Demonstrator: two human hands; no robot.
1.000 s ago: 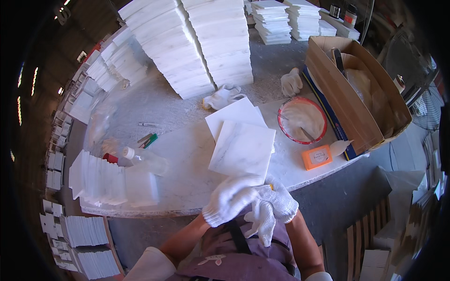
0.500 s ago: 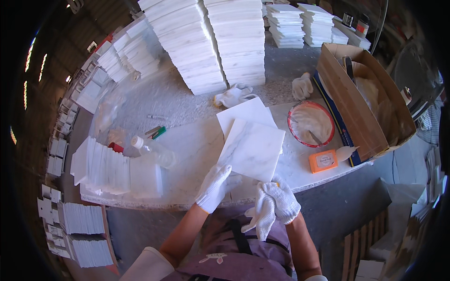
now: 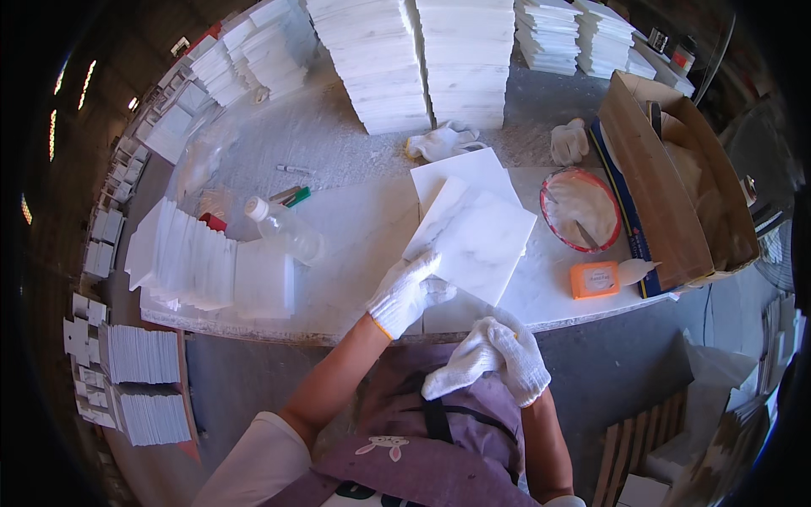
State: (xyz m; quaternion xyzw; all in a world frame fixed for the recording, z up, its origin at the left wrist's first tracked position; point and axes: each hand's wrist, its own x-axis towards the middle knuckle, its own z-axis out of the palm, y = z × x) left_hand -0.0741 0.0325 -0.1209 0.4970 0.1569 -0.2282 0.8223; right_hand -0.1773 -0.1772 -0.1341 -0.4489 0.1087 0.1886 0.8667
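Observation:
My left hand (image 3: pixel 407 296), in a white knit glove, is closed on the lower left edge of a white marble tile (image 3: pixel 486 237) with grey veins. That tile lies tilted over other white tiles (image 3: pixel 450 173), which stick out behind it on the bench. My right hand (image 3: pixel 521 359), also gloved, is closed around a loose, crumpled white glove (image 3: pixel 460 369) just below the tile's near corner. The loose glove hangs leftward in front of my apron. Some of my right fingers are hidden by it.
Right of the tiles are a red-rimmed bowl (image 3: pixel 583 175) of pale powder or paste, an orange box (image 3: pixel 595 280) and a cardboard box (image 3: pixel 655 190). A clear bottle (image 3: pixel 287 232) and upright tiles (image 3: pixel 186 262) stand left. Tall tile stacks (image 3: pixel 465 68) and gloves (image 3: pixel 443 142) are behind.
The view has shifted, so the bench appears farther up and right. My left hand has moved slightly over the tile's edge. The glove in my right hand has swung up a little.

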